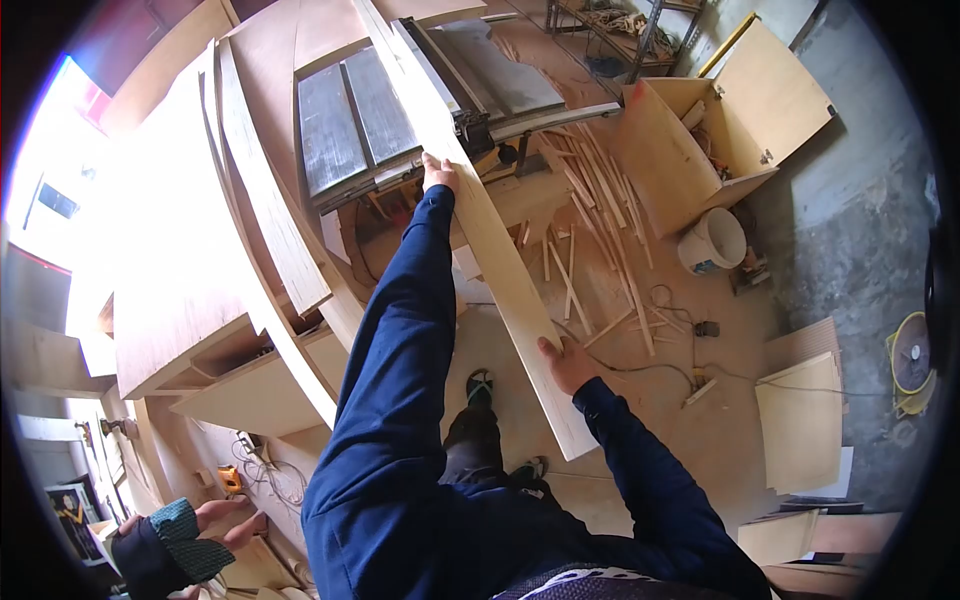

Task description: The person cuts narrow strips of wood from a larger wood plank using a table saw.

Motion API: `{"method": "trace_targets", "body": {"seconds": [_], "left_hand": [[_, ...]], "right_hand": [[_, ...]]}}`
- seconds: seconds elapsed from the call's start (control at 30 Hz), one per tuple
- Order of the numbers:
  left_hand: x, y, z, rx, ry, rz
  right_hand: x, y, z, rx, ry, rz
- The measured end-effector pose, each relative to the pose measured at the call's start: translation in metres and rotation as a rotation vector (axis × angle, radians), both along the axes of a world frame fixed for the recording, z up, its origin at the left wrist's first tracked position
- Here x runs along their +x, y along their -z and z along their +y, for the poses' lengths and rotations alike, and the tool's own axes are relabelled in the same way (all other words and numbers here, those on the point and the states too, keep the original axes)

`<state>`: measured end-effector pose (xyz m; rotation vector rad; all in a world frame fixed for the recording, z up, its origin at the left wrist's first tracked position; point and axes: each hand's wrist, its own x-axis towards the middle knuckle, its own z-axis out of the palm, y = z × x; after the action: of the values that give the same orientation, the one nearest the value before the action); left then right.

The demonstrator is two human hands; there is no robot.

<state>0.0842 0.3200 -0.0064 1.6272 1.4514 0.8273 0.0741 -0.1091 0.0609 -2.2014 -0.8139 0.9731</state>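
Observation:
A long pale wooden board [510, 275] runs from the table saw [375, 115] at the top down toward my body. My left hand [440, 173] holds the board's left edge close to the saw's front rail, fingers bent against it. Nearer to me, my right hand [567, 364] grips the right edge close to the board's lower end, with the thumb side on top. The far part of the board lies across the saw top.
Long boards [270, 190] lie on a workbench at left. Thin offcuts [570, 270] litter the floor beside a white bucket [712, 241] and an open wooden box [670, 130]. A cable crosses the floor. Another person [165, 545] is at lower left. A yellow reel [911, 352] is at right.

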Motion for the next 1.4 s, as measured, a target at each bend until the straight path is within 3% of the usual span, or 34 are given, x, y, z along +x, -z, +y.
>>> {"method": "trace_targets", "body": {"seconds": [0.13,0.23,0.27,0.37,0.43,0.5,0.57,0.63,0.67,0.8,0.93,1.03,1.4], "left_hand": [[-0.013,-0.004,-0.039,0.010,-0.002,0.128],[-0.050,-0.007,-0.153,-0.022,0.083,0.170],[-0.061,0.017,-0.195,0.151,0.083,0.113],[-0.094,-0.016,-0.310,-0.109,0.216,0.010],[-0.095,0.008,-0.328,0.081,0.199,-0.169],[-0.093,0.024,-0.321,-0.001,0.221,-0.351],[-0.095,0.001,-0.324,-0.086,0.229,-0.352],[-0.092,0.000,-0.323,-0.130,0.211,-0.424],[-0.093,0.000,-0.323,-0.054,0.205,-0.292],[-0.088,0.001,-0.324,-0.062,0.167,-0.332],[-0.084,-0.007,-0.303,-0.059,0.146,-0.248],[-0.072,-0.005,-0.262,-0.004,0.134,-0.243],[-0.029,0.002,-0.103,0.061,0.061,-0.182]], "right_hand": [[0.002,0.018,0.002,0.066,0.006,-0.128],[0.006,0.039,0.006,0.061,-0.034,-0.079],[0.010,0.045,0.007,0.037,-0.047,-0.062],[0.016,0.010,0.010,-0.060,-0.056,0.025],[0.015,0.014,0.001,0.024,-0.134,-0.011],[0.015,0.020,-0.028,-0.019,-0.179,0.050],[0.008,0.023,-0.065,0.081,-0.174,0.237],[-0.007,0.024,-0.100,0.252,-0.147,0.153],[-0.012,0.032,-0.112,0.267,-0.084,0.162],[-0.031,0.034,-0.130,0.257,0.123,0.146],[-0.030,0.005,-0.098,0.148,0.087,-0.102],[-0.023,0.014,-0.058,0.258,0.114,-0.088],[0.012,0.027,0.095,0.212,0.136,-0.207]]}}
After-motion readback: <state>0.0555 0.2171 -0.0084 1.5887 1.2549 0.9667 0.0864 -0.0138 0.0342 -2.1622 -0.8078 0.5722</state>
